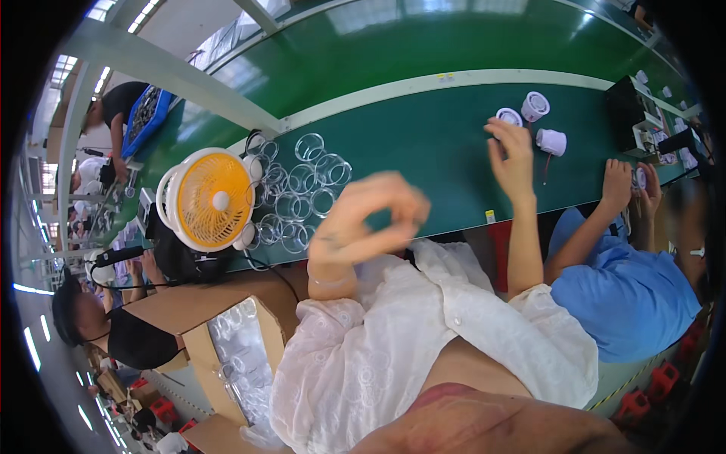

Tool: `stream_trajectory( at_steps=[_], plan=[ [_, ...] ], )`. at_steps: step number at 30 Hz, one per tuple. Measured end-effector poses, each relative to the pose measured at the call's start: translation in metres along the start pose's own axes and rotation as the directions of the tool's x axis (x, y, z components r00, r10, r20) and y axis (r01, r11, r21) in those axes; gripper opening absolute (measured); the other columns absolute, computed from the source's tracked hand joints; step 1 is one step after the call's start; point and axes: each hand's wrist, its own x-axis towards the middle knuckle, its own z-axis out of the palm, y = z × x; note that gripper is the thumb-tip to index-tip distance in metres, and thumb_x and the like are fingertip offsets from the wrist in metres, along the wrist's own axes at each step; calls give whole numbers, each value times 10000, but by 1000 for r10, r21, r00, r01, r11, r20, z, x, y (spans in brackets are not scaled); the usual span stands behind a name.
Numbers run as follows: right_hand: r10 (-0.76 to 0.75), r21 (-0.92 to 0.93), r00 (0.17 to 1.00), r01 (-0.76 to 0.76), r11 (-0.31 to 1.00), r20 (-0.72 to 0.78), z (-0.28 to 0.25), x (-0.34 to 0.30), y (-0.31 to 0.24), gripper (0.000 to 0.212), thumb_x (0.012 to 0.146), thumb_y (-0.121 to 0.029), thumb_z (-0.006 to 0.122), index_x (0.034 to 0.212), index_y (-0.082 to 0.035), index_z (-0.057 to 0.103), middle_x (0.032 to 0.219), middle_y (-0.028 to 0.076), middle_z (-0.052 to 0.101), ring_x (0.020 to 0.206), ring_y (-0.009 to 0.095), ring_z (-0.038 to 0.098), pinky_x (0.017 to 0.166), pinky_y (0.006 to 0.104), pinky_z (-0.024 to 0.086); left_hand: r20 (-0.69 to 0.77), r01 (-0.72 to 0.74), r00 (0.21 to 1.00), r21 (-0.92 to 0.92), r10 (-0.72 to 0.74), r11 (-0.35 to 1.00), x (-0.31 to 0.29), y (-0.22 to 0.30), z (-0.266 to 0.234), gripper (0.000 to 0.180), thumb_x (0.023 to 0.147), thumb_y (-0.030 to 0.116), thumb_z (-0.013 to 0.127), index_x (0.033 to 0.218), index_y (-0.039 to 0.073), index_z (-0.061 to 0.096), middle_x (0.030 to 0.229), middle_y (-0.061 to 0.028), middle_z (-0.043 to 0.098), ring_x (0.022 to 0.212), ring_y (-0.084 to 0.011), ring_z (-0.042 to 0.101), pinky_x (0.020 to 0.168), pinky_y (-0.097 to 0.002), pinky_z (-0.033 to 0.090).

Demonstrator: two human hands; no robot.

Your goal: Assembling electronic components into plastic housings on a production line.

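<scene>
White slotted unit [508, 115] is on the far part of the green surface [423, 136], partly covered by the fingertips of the right hand [513, 151]. That hand is loosely open, thumb apart from the bent fingers; whether the fingertips touch the unit I cannot tell. Just beside it stands a second white unit [535, 106], its round face up, and nearer the person a third white unit [552, 142] lies on its side, a thin dark wire [546, 168] trailing from it.

The left hand [374, 216] is blurred, thumb and fingers curved into a loop with a gap between; I cannot tell if it has hold of anything. It is near a cluster of clear rings [293, 188], some overlapping. Left of the rings is a white fan [220, 200] with an orange grille. At the right, a co-worker in blue [616, 303] holds a small round piece [641, 179]
</scene>
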Motion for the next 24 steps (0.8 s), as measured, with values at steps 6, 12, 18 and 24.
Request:
stream_trajectory(
  at_steps=[6,12,18,24],
  plan=[
    [68,-286,998,-65,956,1,-10,-2,43,430,649,-39,560,1072,-88,509,1115,95,475,978,290,416,858,362,336,-340,342,939,917,-45,205,-24,-92,-32,341,627,235,678,902,74,554,800,-87,471,763,-253,465,678,-350,360],
    [54,-367,996,-22,930,78,7,-3,54,574,660,-134,627,1185,-66,405,1102,148,476,954,311,428,847,365,326,-312,317,948,945,-65,87,-28,-121,-47,376,648,181,653,959,67,476,782,-64,510,780,-239,489,655,-346,352],
    [217,-109,973,-224,968,-74,20,3,56,621,548,-145,732,1097,-28,467,966,118,492,899,272,444,800,347,367,-303,276,953,874,5,401,-17,-121,-36,309,677,50,583,964,27,473,707,-65,542,716,-239,507,693,-349,356],
    [48,262,966,21,965,-255,20,40,17,471,538,-47,706,962,-44,502,935,80,447,899,210,471,784,310,397,-195,39,971,700,138,713,21,-152,-1,300,632,11,609,922,39,535,708,-62,525,770,-259,473,751,-354,366]
  ],
)
